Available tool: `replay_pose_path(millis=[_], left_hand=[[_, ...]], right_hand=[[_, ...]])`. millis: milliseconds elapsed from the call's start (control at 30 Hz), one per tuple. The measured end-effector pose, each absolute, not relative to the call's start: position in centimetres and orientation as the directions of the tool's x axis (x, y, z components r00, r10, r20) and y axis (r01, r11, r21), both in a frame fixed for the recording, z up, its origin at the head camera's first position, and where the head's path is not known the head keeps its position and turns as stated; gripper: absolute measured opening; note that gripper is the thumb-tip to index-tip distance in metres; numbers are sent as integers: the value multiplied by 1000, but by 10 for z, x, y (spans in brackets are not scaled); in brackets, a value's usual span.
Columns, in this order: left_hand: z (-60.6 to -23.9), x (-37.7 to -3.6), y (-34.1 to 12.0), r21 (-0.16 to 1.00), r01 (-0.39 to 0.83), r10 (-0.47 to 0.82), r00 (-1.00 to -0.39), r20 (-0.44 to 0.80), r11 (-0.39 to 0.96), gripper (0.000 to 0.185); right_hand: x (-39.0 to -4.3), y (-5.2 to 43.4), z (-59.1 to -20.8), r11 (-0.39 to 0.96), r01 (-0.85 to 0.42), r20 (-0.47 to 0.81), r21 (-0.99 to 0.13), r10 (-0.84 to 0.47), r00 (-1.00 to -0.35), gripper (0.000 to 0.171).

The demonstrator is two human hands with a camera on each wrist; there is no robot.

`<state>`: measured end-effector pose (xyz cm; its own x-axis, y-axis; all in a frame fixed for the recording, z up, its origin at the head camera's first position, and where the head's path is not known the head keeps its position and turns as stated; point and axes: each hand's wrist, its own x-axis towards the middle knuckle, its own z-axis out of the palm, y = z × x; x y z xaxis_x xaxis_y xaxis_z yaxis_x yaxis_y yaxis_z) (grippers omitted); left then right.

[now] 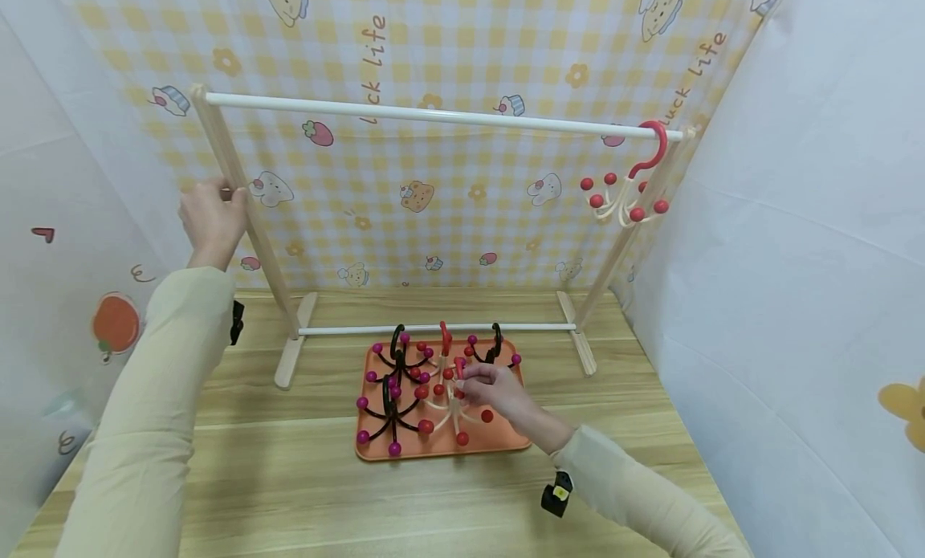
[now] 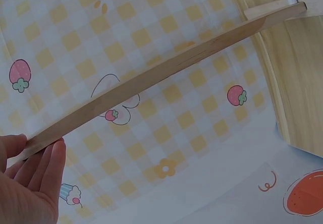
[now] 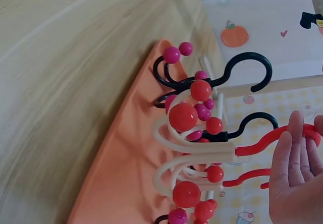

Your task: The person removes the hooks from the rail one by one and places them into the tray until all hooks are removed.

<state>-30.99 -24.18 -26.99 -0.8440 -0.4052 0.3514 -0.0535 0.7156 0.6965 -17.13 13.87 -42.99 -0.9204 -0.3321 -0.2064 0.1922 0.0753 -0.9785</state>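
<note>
bright even light, soft shadows, edge distortion

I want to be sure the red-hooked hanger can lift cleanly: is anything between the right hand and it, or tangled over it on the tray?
Nothing separates them: the right hand already grips the red-hooked hanger by its hook. On the orange tray, black hangers lie close beside it, prongs seemingly overlapping; whether they interlock is unclear.

Wood, plastic and printed sheeting

The counter (image 1: 289, 462) is pale wood with visible grain, matt; the rack's slanted leg (image 2: 151, 80) is bare light wood, smooth, its top rail (image 1: 433, 115) glossy white. The orange tray (image 3: 121, 173) looks like smooth matt plastic. The hooks (image 3: 202, 158) are shiny plastic with glossy red and magenta ball tips. The checked backdrop (image 1: 462, 52) looks like thin, faintly creased sheeting
</note>
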Motion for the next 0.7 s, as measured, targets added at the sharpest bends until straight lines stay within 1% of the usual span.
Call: replay_pose_path(millis=[133, 367, 567, 700], left_hand=[[-270, -310, -242, 700, -52, -406, -844, 350, 713, 37], [-270, -308, -241, 695, -46, -395, -849, 351, 717, 37], [-270, -308, -241, 692, -49, -396, -848, 352, 720, 37], [-270, -308, -241, 693, -51, -398, -848, 350, 719, 37]], right_hand=[[-168, 136, -436, 89, 168, -188, -982, -305, -934, 25], [-163, 127, -443, 130, 178, -208, -975, -277, -938, 27], [-154, 120, -431, 124, 148, -178, -981, -277, -944, 21], [-149, 118, -426, 122, 153, -182, -981, -284, -942, 20]])
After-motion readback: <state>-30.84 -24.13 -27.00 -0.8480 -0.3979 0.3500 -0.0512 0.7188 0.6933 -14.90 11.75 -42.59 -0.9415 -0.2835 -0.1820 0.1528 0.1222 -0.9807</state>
